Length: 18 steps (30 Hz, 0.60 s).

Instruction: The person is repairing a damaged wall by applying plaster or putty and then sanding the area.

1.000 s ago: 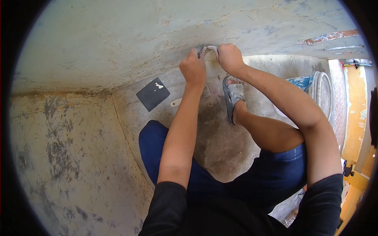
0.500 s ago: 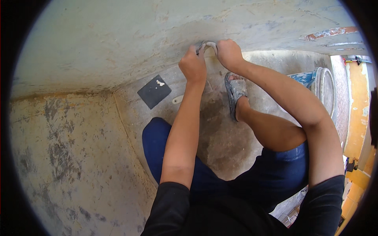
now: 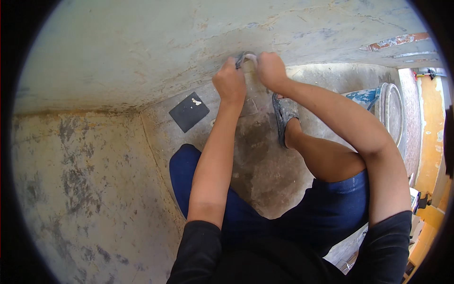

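Note:
Both fists grip a bent, pale grey strip (image 3: 249, 57), darker on its left side, perhaps a folded abrasive sheet, at the lower part of the scuffed wall (image 3: 198, 33) just above the floor. My left hand (image 3: 229, 80) closes on its left end, and my right hand (image 3: 270, 71) on its right end; both are slightly blurred. A dark grey square sheet (image 3: 188, 111) with white flakes lies on the floor left of my hands. A small flat translucent piece (image 3: 250, 107) lies below them, partly behind my left forearm.
A stained side wall (image 3: 75, 189) rises at the left. My sandalled foot (image 3: 286, 118) rests on the concrete floor (image 3: 257, 175) between my forearms. A bucket (image 3: 391, 111) with blue smears stands at the right, beside a worn yellow panel (image 3: 428, 132) with tools near it.
Both hands, still gripping the bent strip, have shifted a little leftward along the wall relative to the floor items. The view has moved slightly; the sheet on the floor stays put.

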Each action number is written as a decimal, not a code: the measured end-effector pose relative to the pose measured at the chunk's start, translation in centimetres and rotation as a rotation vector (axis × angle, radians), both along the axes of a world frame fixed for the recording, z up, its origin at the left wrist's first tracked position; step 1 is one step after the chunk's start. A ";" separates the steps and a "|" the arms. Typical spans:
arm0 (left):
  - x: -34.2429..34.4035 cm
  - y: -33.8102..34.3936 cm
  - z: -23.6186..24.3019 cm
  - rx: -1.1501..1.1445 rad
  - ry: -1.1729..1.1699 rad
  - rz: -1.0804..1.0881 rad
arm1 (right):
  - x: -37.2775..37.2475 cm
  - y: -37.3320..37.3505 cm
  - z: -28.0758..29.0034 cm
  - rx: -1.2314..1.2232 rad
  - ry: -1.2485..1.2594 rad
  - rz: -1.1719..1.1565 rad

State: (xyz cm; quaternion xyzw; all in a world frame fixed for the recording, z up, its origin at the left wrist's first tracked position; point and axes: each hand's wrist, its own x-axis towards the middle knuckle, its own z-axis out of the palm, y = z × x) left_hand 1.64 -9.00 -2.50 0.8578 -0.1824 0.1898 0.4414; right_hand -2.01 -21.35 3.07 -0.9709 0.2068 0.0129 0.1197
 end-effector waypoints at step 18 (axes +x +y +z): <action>-0.3 4.7 2.5 0.225 0.372 0.046 | 1.9 2.2 -2.6 0.410 0.171 0.060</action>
